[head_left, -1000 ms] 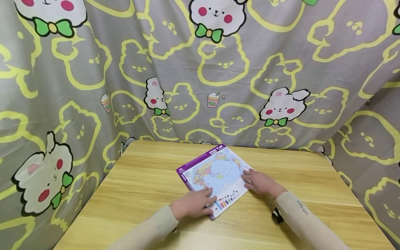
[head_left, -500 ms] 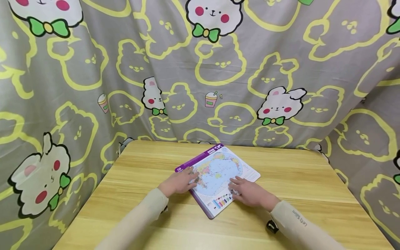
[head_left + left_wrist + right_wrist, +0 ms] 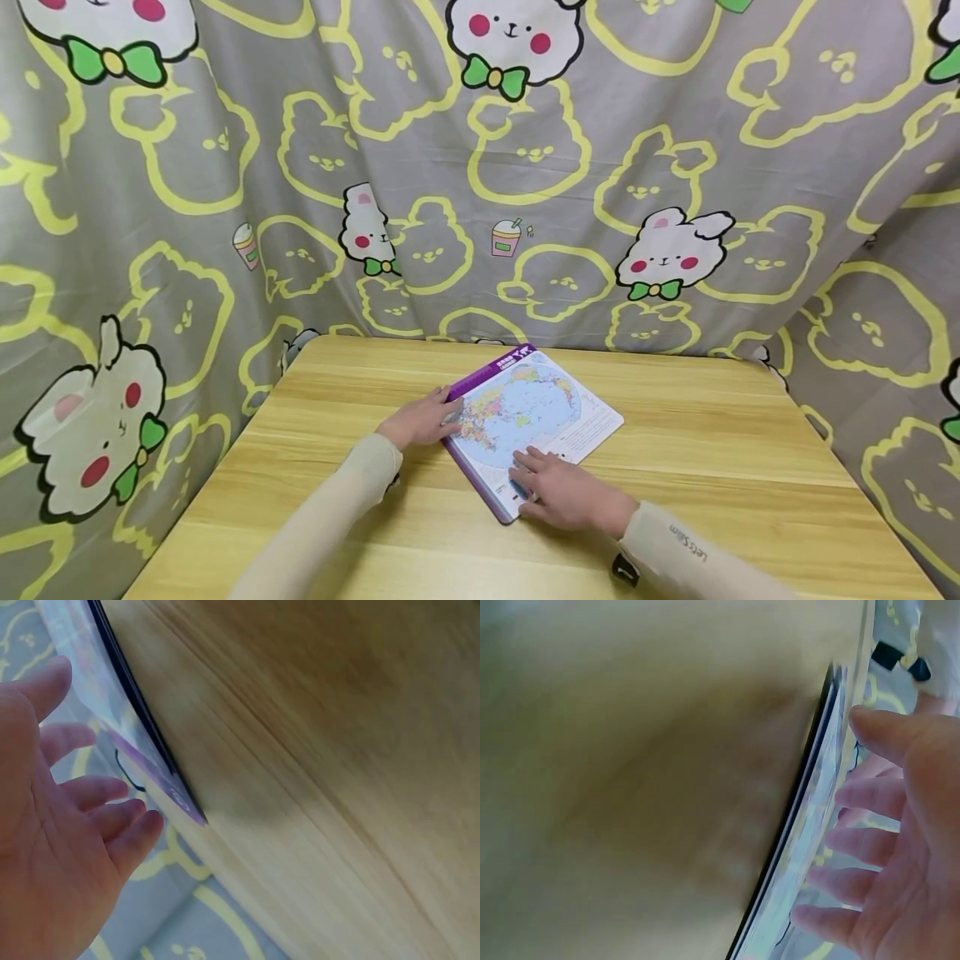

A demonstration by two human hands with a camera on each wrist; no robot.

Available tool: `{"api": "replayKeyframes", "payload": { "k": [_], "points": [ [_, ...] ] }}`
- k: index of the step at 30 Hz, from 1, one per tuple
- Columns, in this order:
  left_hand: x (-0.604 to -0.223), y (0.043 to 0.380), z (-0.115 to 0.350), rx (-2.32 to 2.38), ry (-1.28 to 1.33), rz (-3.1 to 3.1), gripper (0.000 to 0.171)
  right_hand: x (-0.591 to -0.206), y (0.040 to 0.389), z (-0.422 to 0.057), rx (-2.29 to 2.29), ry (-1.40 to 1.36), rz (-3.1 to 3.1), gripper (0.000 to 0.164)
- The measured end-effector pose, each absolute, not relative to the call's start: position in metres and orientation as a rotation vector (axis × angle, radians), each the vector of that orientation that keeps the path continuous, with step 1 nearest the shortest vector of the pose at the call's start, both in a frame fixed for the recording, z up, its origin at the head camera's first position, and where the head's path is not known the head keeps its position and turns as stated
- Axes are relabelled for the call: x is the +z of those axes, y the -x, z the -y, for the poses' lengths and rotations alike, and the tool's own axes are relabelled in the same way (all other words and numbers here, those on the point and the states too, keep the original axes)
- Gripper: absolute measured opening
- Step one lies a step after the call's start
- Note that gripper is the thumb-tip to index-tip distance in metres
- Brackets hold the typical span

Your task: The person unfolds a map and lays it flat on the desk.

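A flat rectangular world map board (image 3: 528, 417) with a purple border lies at an angle on the wooden table. In the wrist views its edge looks thin, layered and dark underneath. My left hand (image 3: 417, 418) is at the map's left edge, its fingers extended over the purple border. Over the near corner is my right hand (image 3: 567, 492), fingers spread and covering part of the printed legend. Both wrist views show relaxed fingers with nothing gripped: the left hand (image 3: 67, 817) beside the map's purple corner (image 3: 176, 791), the right hand (image 3: 885, 847) beside its layered edge (image 3: 799, 825).
The wooden table (image 3: 712, 433) extends around the map on all sides. A grey curtain (image 3: 435, 150) with yellow outlines and white rabbit faces hangs behind the table and along its sides. A small dark object (image 3: 625, 570) sits under the right wrist.
My left hand has moved up and left from the map's near part to its left edge. The right hand has slid from the right edge towards the near corner. The map barely moves.
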State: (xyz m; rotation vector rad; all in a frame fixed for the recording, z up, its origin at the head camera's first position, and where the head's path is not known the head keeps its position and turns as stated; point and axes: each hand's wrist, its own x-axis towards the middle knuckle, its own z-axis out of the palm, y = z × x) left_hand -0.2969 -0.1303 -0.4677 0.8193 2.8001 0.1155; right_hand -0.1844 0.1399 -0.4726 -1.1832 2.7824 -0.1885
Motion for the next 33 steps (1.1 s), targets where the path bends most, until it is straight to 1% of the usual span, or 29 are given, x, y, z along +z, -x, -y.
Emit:
{"api": "replayKeyframes", "payload": {
  "k": [9, 22, 33],
  "points": [
    [-0.468, 0.305, 0.13, 0.122, -0.812, -2.779, 0.059, -0.472, 0.177, -0.116, -0.125, 1.214, -2.775, 0.062],
    [-0.474, 0.307, 0.132, 0.182, -0.775, -2.754, 0.059, -0.479, 0.176, -0.108, -0.028, 1.305, -2.793, 0.059],
    [-0.477, 0.306, 0.131, 0.124, -0.82, -2.762, 0.059, -0.484, 0.178, -0.107, 0.0, 1.248, -2.795, 0.057]
  ]
}}
